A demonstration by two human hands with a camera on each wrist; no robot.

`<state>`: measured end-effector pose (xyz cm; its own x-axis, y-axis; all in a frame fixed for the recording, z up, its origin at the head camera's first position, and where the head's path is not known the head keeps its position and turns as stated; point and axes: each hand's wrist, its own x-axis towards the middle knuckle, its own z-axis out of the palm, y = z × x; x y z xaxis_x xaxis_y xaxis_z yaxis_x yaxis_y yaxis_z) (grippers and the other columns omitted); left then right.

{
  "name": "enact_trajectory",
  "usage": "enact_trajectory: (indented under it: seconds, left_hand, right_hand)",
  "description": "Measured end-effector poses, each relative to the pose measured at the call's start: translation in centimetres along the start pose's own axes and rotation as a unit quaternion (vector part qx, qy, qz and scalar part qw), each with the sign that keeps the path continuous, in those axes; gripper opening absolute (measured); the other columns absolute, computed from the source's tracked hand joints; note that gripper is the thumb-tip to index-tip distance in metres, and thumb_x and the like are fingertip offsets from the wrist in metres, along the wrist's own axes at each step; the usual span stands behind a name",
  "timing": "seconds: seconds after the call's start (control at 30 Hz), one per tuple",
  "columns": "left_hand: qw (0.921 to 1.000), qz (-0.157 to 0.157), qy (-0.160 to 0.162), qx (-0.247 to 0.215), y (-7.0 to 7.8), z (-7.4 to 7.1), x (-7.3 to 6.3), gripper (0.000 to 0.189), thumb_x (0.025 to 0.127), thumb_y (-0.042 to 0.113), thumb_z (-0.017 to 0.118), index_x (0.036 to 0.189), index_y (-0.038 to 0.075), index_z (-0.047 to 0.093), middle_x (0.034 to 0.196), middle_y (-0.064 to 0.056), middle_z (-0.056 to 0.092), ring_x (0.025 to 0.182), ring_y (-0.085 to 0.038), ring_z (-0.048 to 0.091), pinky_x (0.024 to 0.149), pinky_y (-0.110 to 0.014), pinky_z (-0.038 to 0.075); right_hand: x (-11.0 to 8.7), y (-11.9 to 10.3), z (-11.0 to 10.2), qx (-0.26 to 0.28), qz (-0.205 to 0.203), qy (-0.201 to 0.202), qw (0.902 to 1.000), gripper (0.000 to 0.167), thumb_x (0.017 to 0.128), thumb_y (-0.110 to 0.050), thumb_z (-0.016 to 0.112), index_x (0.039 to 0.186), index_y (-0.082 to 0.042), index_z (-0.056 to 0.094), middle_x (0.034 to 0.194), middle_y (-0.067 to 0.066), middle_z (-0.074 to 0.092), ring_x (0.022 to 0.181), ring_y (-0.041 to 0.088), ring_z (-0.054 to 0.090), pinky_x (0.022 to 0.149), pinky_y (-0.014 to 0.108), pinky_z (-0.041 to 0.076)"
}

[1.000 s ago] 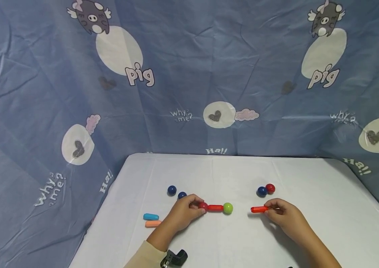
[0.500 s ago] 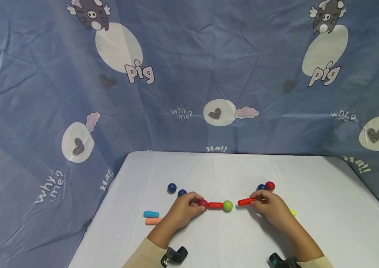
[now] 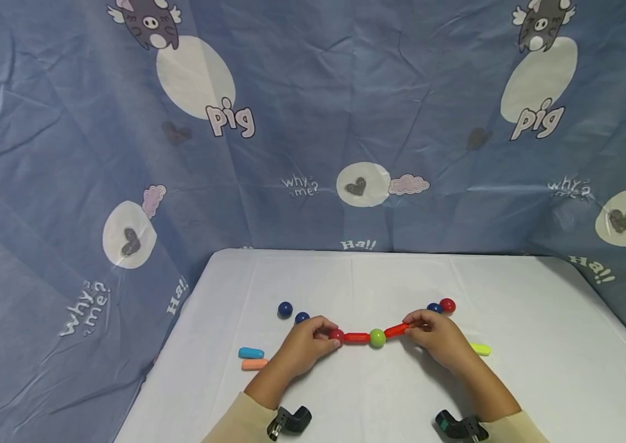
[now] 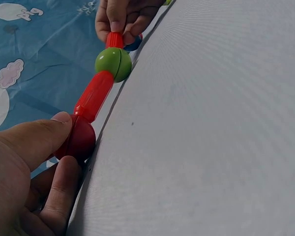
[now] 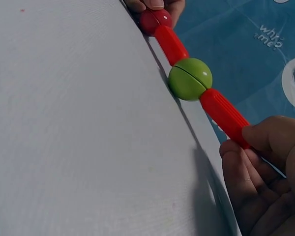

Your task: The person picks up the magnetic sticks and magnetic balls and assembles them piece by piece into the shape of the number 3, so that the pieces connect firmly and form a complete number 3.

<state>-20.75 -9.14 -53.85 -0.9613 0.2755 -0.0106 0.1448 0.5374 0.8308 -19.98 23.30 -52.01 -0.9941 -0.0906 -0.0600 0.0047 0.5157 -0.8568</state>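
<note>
My left hand [image 3: 307, 344] pinches a dark red ball [image 4: 78, 140] between thumb and fingers. From that ball a red rod [image 3: 356, 338] runs right to a green ball [image 3: 377, 338]. A second red rod [image 5: 225, 117] meets the green ball on its other side, angled slightly away. The far end of this second rod is between the thumb and fingers of my right hand [image 3: 437, 338]. Ball, rod, ball and rod form one line with a shallow bend at the green ball, as both wrist views show.
Two blue balls [image 3: 285, 309] lie beyond my left hand. A blue rod [image 3: 250, 352] and an orange rod [image 3: 254, 364] are left of that forearm. Behind my right hand sit a red ball [image 3: 447, 306] and a blue ball [image 3: 434, 308]. A yellow rod [image 3: 481, 349] shows beside the right wrist.
My right hand has moved left with the red rod, bringing the rod's free end to the green ball. The left hand has kept its pinch on the dark red ball.
</note>
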Motion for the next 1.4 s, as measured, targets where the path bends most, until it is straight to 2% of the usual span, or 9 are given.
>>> enact_trajectory:
  seconds: [0.2, 0.37, 0.57, 0.73, 1.07, 1.27, 1.4]
  left_hand:
    - [1.0000, -0.003, 0.000, -0.001, -0.1, 0.1, 0.0, 0.025, 0.090, 0.029, 0.084, 0.112, 0.025, 0.074, 0.097, 0.012, 0.071, 0.086, -0.009, 0.064, 0.075, -0.023, 0.053]
    - [1.0000, 0.001, -0.001, -0.005, -0.1, 0.0, 0.0, 0.025, 0.090, 0.028, 0.084, 0.112, 0.024, 0.075, 0.097, 0.013, 0.072, 0.086, -0.008, 0.064, 0.075, -0.023, 0.052]
    - [1.0000, 0.004, 0.001, -0.004, 0.0, -0.1, -0.1, 0.025, 0.090, 0.027, 0.084, 0.113, 0.024, 0.074, 0.096, 0.012, 0.071, 0.084, -0.007, 0.064, 0.074, -0.023, 0.052]
    - [1.0000, 0.004, 0.001, -0.004, 0.0, 0.0, -0.1, 0.025, 0.090, 0.027, 0.084, 0.113, 0.023, 0.074, 0.095, 0.012, 0.071, 0.084, -0.008, 0.064, 0.073, -0.024, 0.052]
    - [1.0000, 0.005, 0.000, -0.004, 0.1, 0.0, 0.0, 0.024, 0.089, 0.027, 0.085, 0.110, 0.024, 0.074, 0.095, 0.012, 0.070, 0.083, -0.008, 0.064, 0.073, -0.023, 0.052]
    - [0.9999, -0.002, -0.006, -0.011, 0.0, 0.1, 0.2, 0.024, 0.089, 0.027, 0.085, 0.109, 0.024, 0.074, 0.093, 0.012, 0.070, 0.083, -0.009, 0.064, 0.072, -0.023, 0.052]
    - [1.0000, 0.001, -0.003, -0.004, 0.0, 0.0, 0.2, 0.024, 0.089, 0.028, 0.085, 0.109, 0.024, 0.074, 0.093, 0.012, 0.070, 0.083, -0.008, 0.064, 0.072, -0.023, 0.052]
  right_hand:
    - [0.2, -0.2, 0.2, -0.011, 0.006, 0.003, 0.9999, 0.020, 0.095, -0.014, 0.075, 0.114, -0.013, 0.075, 0.107, 0.002, 0.074, 0.094, 0.018, 0.063, 0.075, 0.027, 0.053]
    - [0.8, -0.4, 0.5, -0.018, -0.010, 0.007, 0.9998, 0.023, 0.097, -0.020, 0.075, 0.119, -0.014, 0.075, 0.110, 0.000, 0.075, 0.100, 0.016, 0.065, 0.084, 0.028, 0.052]
    - [1.6, -1.4, 1.3, 0.019, -0.017, 0.012, 0.9996, 0.025, 0.098, -0.018, 0.073, 0.122, -0.008, 0.073, 0.107, 0.005, 0.074, 0.097, 0.017, 0.066, 0.081, 0.025, 0.053]
    - [2.3, -2.1, 2.2, 0.059, 0.007, 0.019, 0.9981, 0.027, 0.099, -0.016, 0.072, 0.123, -0.004, 0.070, 0.106, 0.009, 0.072, 0.095, 0.018, 0.065, 0.080, 0.024, 0.053]
    - [3.3, -2.8, 3.9, 0.082, 0.025, 0.029, 0.9959, 0.025, 0.098, -0.014, 0.070, 0.122, -0.005, 0.072, 0.105, 0.008, 0.071, 0.096, 0.018, 0.063, 0.083, 0.026, 0.052]
    - [3.2, -2.2, 4.4, 0.093, 0.045, 0.021, 0.9944, 0.031, 0.100, -0.016, 0.069, 0.131, -0.010, 0.072, 0.118, 0.008, 0.072, 0.109, 0.021, 0.064, 0.090, 0.027, 0.055]
    - [3.2, -1.9, 4.6, 0.110, 0.047, 0.011, 0.9928, 0.034, 0.102, -0.016, 0.066, 0.136, -0.012, 0.070, 0.131, 0.009, 0.071, 0.123, 0.024, 0.063, 0.099, 0.033, 0.056]
